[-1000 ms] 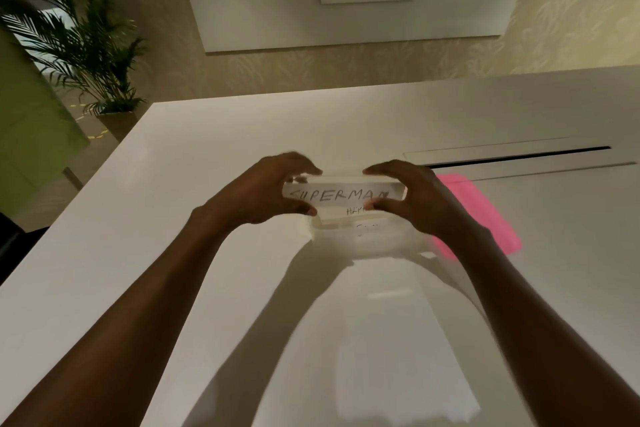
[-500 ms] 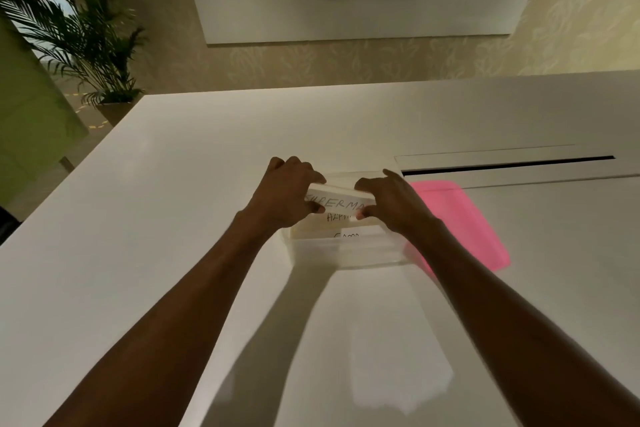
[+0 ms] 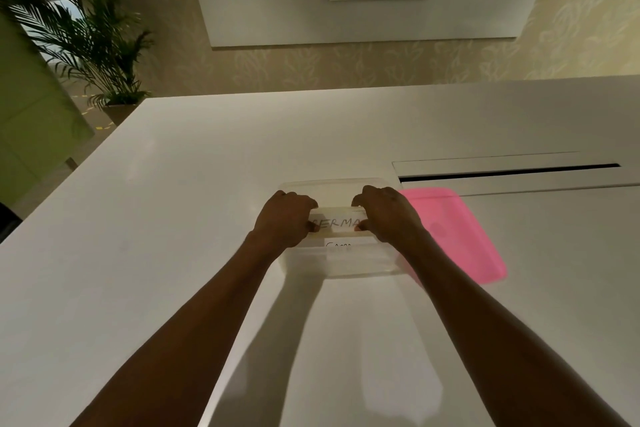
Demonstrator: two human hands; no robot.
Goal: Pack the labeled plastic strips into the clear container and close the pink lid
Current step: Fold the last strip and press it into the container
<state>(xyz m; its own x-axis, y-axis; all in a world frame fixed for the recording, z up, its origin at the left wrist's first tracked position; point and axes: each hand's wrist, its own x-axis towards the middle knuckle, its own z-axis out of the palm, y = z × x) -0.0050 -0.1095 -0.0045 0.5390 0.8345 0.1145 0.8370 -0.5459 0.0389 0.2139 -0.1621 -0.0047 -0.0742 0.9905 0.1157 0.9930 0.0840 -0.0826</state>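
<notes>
A clear plastic container (image 3: 360, 265) stands on the white table, a little right of centre. Both hands are inside its opening. My left hand (image 3: 282, 218) pinches the left end and my right hand (image 3: 389, 215) the right end of a white labeled strip (image 3: 337, 224) with handwritten letters, held low in the container. Another labeled strip (image 3: 338, 246) lies beneath it, nearer to me. The pink lid (image 3: 460, 236) lies flat on the table, just right of the container and partly behind my right forearm.
The white table (image 3: 173, 218) stretches wide on all sides. A long dark slot with a flap (image 3: 509, 172) runs across it behind the lid. A potted palm (image 3: 86, 45) stands on the floor beyond the table's far left corner.
Both hands have lowered the strip from above the rim down into the container. The hands have drawn closer together, covering more of the lettering.
</notes>
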